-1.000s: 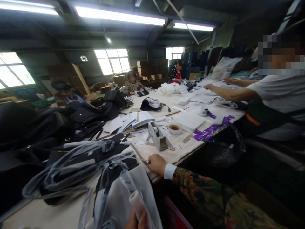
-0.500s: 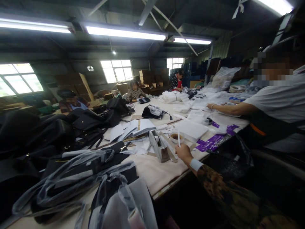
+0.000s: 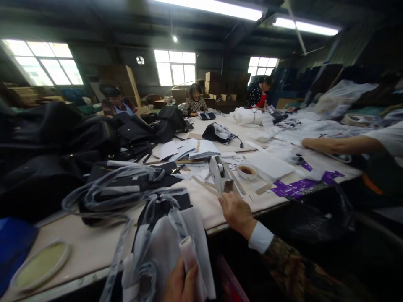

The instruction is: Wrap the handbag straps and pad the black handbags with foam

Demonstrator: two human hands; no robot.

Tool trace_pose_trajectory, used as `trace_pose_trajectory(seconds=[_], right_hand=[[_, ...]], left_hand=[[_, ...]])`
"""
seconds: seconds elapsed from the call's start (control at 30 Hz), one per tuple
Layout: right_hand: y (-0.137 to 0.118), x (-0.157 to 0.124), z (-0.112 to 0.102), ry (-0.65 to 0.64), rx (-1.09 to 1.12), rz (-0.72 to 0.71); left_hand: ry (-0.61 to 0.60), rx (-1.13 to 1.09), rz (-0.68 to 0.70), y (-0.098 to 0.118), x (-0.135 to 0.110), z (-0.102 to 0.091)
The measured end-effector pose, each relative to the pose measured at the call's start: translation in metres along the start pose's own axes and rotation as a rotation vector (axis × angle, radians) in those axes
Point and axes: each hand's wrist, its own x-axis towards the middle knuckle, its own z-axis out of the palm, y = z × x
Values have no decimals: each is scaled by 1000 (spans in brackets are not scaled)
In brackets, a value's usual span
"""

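Observation:
My left hand (image 3: 181, 282) is at the bottom, fingers and thumb closed around a white-wrapped bag strap (image 3: 188, 251). Beneath it, a black bag (image 3: 168, 201) lies at the table's front edge, partly under white sheet wrapping (image 3: 198, 226) and clear plastic. My right hand (image 3: 238, 213), in a camouflage sleeve with a white cuff, is at the near end of a grey tape dispenser (image 3: 222, 176). Its fingers are curled and partly hidden, so what they pinch cannot be made out. Another black bag (image 3: 126, 180) with plastic-wrapped straps lies to the left.
Black bags (image 3: 78, 130) are heaped at the left. White sheets (image 3: 189, 149), a round tub of brown contents (image 3: 247, 170) and purple plastic (image 3: 302, 186) lie beyond my right hand. A co-worker's arm (image 3: 343, 145) reaches in from the right; others sit across the table.
The view has swung right and down. My right hand no longer shows the upright white strip and is now at the dispenser's near end. My left hand has come into view on the wrapped strap.

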Motion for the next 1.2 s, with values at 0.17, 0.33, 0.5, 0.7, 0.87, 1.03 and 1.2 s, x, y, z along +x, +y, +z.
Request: trace_pose_trajectory(seconds=[0.17, 0.33, 0.5, 0.7, 0.87, 1.03, 1.2], right_hand=[[-26, -3, 25, -155, -71, -83], [-44, 31, 35, -199, 18, -127], [-64, 65, 50, -271, 226, -81], [-51, 73, 48, -298, 756, 72], [-43, 58, 36, -245, 1278, 229], [-42, 40, 25, -283, 1685, 318], [-38, 25, 11, -392, 1928, 383]], left_hand=[[-43, -130, 45, 5, -5, -4], [-35, -163, 54, 9, -8, -7], [-41, -182, 60, 11, -10, -7], [-71, -188, 68, 1, -9, -11], [-164, -170, 93, -7, -5, -13], [-165, -175, 101, -6, -5, -14], [-175, -151, 107, -1, -5, -16]])
